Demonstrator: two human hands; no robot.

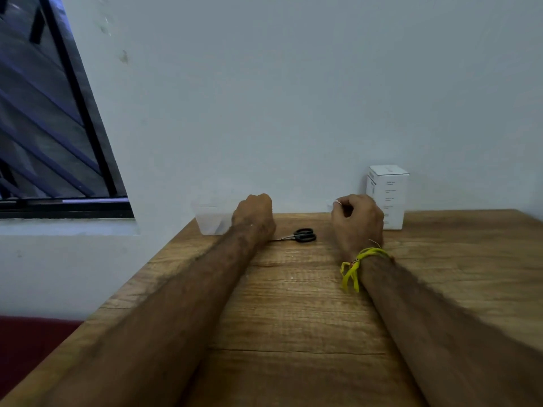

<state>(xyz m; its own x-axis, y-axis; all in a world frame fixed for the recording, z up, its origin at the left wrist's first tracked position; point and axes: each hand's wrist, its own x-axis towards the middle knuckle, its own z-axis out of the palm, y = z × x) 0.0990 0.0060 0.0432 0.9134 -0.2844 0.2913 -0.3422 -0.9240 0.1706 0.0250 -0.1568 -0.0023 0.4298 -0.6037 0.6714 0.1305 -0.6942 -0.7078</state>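
Black bars are slanting across the window [44, 127] at the far left, the first watcher is saying, and a clear plastic tub [210, 221] is standing at the back left corner of the wooden table [293, 304], against the pale wall.

What is the left hand [254, 214] doing, the second is asking.

It is sitting just right of the tub and partly covering it, the first is answering. It is making a fist, knuckles turned toward the wall, and nothing is showing inside it.

And past it?

Small black-handled scissors [302, 235] are lying flat on the table between the two hands. The loops are pointing right and lying clear of both hands, while the blades are pointing left and disappearing behind the left wrist.

The second is asking about the right hand [357, 221].

It is curling its fingers and pinching a small white bit [337, 202] between thumb and forefinger, at the hand's upper left, in front of the wall. The bit is too small for naming. A yellow thread band [357, 264] is circling that wrist, its loose ends hanging on the inner side.

And farthest right?

A white cardboard box [388, 198] with fine print is standing upright against the wall, just behind the right hand, which is hiding part of it.
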